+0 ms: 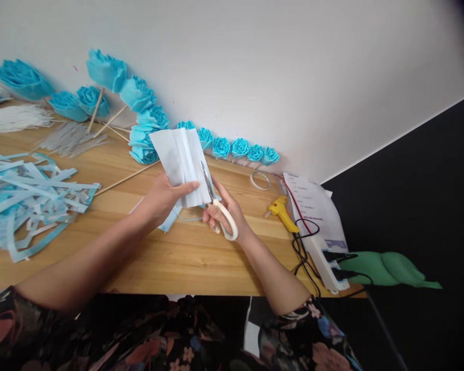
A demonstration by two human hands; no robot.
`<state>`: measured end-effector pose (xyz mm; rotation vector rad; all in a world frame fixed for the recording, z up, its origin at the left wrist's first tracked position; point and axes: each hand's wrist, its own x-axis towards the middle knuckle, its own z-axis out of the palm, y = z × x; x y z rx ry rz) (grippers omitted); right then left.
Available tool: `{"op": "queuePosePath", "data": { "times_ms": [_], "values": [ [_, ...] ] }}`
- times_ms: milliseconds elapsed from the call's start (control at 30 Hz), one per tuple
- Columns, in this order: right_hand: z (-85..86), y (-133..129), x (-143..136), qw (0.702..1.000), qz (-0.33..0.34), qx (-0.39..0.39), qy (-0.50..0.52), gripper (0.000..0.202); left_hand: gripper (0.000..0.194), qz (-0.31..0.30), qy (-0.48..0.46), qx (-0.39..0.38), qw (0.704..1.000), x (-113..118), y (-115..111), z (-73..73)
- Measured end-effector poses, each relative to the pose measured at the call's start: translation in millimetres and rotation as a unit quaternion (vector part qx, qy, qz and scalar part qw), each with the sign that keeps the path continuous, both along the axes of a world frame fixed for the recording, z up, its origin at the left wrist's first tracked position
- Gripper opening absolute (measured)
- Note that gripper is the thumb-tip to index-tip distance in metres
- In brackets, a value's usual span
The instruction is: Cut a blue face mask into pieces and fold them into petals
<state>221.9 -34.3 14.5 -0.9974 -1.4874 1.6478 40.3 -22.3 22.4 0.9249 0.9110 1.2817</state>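
Observation:
My left hand (168, 196) pinches a pleated, pale blue-white sheet (178, 154), which looks like a face mask body, thumb on top. In my right hand (228, 208) is a pair of scissors (226, 219) with white handles. Their blades point away from me and lie along the right edge of the sheet; whether they are closed on it I cannot tell. Beneath my hands, a light blue piece (170, 220) rests on the wooden table (201, 263), partly hidden.
Cut blue and white strips (34, 196) lie heaped at left. Blue flowers on sticks (106, 69) lean at the wall, with smaller blue flowers (239, 148) in a row. At right are a tape roll (260, 180), a yellow glue gun (282, 212), papers (313, 206) and a power strip (327, 265).

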Motion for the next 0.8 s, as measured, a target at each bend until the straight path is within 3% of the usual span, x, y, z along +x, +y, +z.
{"op": "queuePosePath", "data": {
  "times_ms": [500, 800],
  "values": [
    [-4.3, -1.5, -3.5, 1.000, -0.019, 0.004, -0.009, 0.104, 0.049, 0.001, 0.003, 0.001, 1.000, -0.1, 0.6, -0.4],
    [-2.3, -0.9, -4.2, 1.000, -0.014, -0.003, -0.022, 0.107, 0.059, 0.076, -0.026, 0.002, 0.997, -2.8, 1.5, 7.6]
  ]
}}
